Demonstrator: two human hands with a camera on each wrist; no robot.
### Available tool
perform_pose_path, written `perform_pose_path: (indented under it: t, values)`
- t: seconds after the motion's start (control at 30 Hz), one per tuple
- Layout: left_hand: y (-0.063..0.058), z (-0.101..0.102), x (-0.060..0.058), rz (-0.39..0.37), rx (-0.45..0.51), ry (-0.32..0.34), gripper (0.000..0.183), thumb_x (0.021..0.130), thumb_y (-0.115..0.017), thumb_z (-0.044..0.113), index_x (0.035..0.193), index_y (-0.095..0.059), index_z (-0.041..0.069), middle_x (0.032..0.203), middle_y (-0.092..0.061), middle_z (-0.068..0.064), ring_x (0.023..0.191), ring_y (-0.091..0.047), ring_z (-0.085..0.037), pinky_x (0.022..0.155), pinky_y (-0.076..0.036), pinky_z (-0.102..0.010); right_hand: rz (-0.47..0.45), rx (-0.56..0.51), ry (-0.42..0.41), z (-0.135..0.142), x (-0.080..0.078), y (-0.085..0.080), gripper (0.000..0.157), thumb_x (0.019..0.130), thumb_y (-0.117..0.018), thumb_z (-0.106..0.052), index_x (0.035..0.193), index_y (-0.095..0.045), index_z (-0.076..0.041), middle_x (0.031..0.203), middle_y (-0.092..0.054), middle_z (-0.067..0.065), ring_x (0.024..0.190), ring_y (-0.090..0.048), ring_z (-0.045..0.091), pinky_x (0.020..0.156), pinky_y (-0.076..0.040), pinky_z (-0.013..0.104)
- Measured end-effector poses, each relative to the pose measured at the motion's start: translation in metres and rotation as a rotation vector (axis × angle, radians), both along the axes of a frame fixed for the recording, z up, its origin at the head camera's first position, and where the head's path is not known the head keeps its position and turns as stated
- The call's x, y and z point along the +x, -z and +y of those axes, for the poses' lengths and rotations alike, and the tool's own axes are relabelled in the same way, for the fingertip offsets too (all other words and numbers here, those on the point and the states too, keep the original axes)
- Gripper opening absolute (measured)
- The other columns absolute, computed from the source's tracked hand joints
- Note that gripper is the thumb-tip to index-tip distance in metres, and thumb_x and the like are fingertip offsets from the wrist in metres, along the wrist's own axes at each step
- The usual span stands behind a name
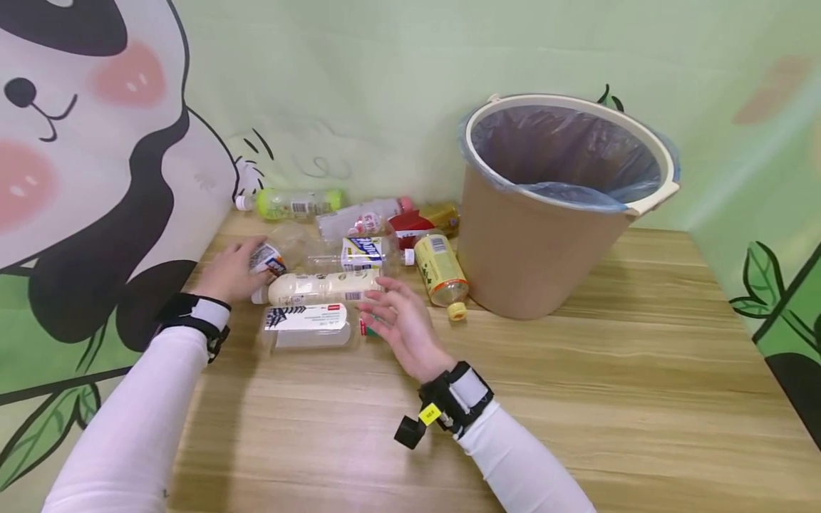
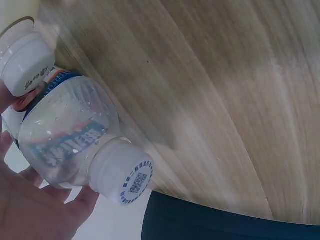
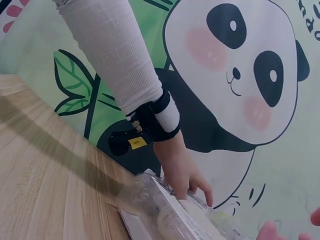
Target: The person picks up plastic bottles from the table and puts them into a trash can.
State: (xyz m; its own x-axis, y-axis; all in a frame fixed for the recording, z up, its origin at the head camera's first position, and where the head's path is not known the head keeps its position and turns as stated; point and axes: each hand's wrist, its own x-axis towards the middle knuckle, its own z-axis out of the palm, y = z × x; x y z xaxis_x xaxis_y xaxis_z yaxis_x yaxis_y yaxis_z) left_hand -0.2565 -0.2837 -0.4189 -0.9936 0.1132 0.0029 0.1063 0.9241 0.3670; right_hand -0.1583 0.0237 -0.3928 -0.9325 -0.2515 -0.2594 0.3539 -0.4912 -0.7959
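My left hand point(image 1: 227, 272) grips a small clear plastic bottle point(image 2: 70, 132) at the left end of a group of bottles. Its white cap point(image 2: 122, 172) and blue-and-orange label show in the left wrist view. Right beside it lies a cream-coloured bottle point(image 1: 308, 288) with a white cap. Near that bottle's other end, my right hand point(image 1: 410, 328) is spread with fingers loosely bent and nothing held. A clear container with a white label point(image 1: 308, 318) lies in front of the cream bottle. Part of a green-and-red item point(image 1: 368, 327) shows behind my right fingers.
Behind are a green bottle point(image 1: 298, 204), a pink-capped bottle point(image 1: 362, 217), a clear bottle with a blue-and-yellow label point(image 1: 364, 253) and a red item point(image 1: 410, 224). A yellow-labelled bottle point(image 1: 441, 269) lies beside a tall brown bin point(image 1: 532, 242) lined with a bag.
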Motion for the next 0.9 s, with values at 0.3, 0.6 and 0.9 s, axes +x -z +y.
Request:
perform_pose_path:
  t: [0.3, 0.6, 0.9]
  values:
    - [0.0, 0.003, 0.006, 0.062, -0.064, -0.032, 0.074, 0.086, -0.063, 0.024, 0.148, -0.027, 0.011, 0.128, -0.039, -0.037, 0.107, -0.041, -0.056, 0.081, -0.04, -0.066, -0.014, 0.0, -0.001, 0.004, -0.002, 0.002, 0.044, 0.092, -0.042, -0.003, 0.135, -0.038, -0.002, 0.131, -0.046, 0.021, 0.11, -0.056, 0.028, 0.094, -0.048, 0.033]
    - [-0.017, 0.015, 0.015, 0.243, -0.06, -0.064, 0.071, 0.085, -0.064, 0.025, 0.147, -0.031, 0.015, 0.124, -0.04, -0.036, 0.102, -0.043, -0.056, 0.074, -0.041, -0.066, 0.005, -0.005, 0.003, 0.014, -0.004, 0.001, 0.047, 0.091, -0.043, -0.003, 0.138, -0.035, 0.0, 0.131, -0.045, 0.02, 0.118, -0.049, 0.034, 0.094, -0.047, 0.033]
    - [-0.045, 0.054, 0.022, 0.364, -0.027, -0.043, 0.074, 0.086, -0.064, 0.029, 0.149, -0.028, 0.016, 0.125, -0.043, -0.034, 0.11, -0.043, -0.051, 0.083, -0.042, -0.064, 0.021, -0.016, 0.059, 0.034, -0.011, -0.003, 0.043, 0.091, -0.043, -0.005, 0.134, -0.04, -0.003, 0.116, -0.052, 0.012, 0.112, -0.053, 0.031, 0.09, -0.049, 0.03]
